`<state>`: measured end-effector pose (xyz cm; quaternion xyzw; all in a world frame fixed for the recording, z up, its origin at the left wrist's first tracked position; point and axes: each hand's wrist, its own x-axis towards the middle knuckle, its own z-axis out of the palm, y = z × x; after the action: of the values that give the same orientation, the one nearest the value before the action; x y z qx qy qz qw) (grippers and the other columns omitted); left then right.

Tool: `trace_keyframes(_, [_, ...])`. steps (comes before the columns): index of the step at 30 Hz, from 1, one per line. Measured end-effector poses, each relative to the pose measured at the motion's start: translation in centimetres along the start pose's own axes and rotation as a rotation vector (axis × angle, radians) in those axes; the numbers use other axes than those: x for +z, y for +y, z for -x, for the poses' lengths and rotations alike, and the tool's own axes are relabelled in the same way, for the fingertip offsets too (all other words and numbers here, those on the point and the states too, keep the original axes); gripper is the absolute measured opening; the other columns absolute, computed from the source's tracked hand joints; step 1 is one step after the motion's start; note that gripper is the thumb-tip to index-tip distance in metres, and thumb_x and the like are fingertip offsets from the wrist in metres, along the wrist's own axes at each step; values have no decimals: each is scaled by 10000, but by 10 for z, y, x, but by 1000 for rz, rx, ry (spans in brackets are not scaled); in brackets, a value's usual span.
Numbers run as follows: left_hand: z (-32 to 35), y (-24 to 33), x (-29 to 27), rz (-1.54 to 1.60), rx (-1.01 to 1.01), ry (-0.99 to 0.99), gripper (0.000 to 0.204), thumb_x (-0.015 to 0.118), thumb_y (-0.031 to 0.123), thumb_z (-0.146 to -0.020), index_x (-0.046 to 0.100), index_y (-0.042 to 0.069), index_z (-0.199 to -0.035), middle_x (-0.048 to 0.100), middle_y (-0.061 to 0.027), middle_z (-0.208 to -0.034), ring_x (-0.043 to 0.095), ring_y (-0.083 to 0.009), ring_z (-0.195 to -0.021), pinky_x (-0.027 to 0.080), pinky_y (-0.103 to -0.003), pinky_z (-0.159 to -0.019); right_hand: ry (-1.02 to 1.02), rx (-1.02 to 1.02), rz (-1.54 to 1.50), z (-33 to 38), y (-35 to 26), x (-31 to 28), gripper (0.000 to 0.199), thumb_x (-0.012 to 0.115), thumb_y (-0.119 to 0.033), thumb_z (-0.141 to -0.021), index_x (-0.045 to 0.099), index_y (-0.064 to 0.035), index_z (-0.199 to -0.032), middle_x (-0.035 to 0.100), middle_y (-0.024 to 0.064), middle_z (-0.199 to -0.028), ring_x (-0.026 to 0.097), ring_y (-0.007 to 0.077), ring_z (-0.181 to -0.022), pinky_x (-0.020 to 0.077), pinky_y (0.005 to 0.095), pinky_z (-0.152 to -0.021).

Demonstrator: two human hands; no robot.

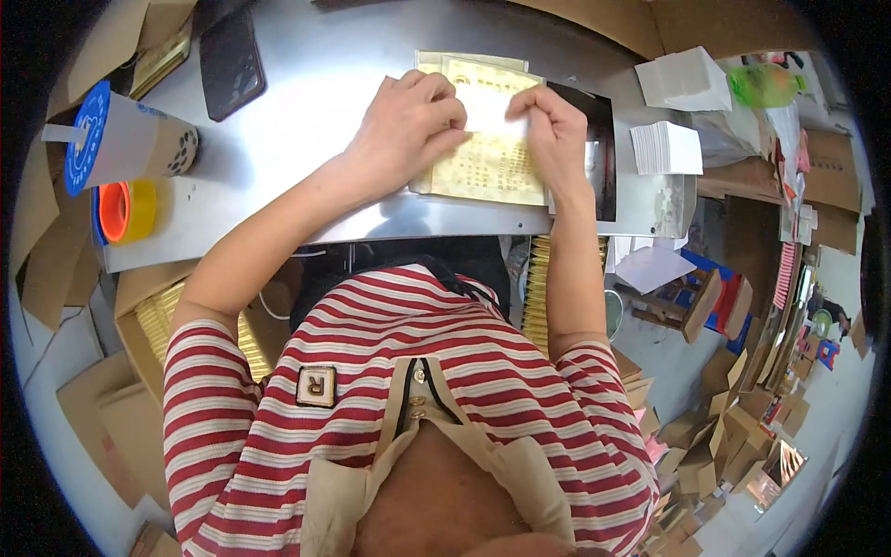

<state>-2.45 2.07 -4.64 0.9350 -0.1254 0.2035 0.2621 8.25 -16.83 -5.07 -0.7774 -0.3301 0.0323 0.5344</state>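
A gold printed packet [492, 172] lies flat on the metal table in front of me, with bright glare across its upper middle. Another gold sheet or packet [432, 61] shows from under its far edge. My left hand [408, 130] rests over the packet's left side, fingers curled and thumb reaching onto it; it seems to grip the packet there. At the upper right side, my right hand [555, 135] has its fingers bent into a pinch. Slight blur at those fingertips hides what, if anything, is between them.
White card stacks [666, 148] stand right of a dark slot [599, 153] in the table. A bubble tea cup [135, 139], tape rolls [128, 210] and a phone [231, 65] are at the left. Below sits a carton of gold packets [167, 320]. Boxes fill the right-hand floor.
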Motion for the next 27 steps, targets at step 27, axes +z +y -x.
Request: trace_keyframes(27, [-99, 61, 101, -317, 301, -290, 87, 638, 180, -749, 671, 100, -756, 666, -57, -803, 584, -236, -912, 396, -362, -823, 421, 187, 857, 30, 41, -165, 302, 581, -284, -889, 682, -10, -966, 695, 102, -979, 660, 321, -840, 497, 362, -772])
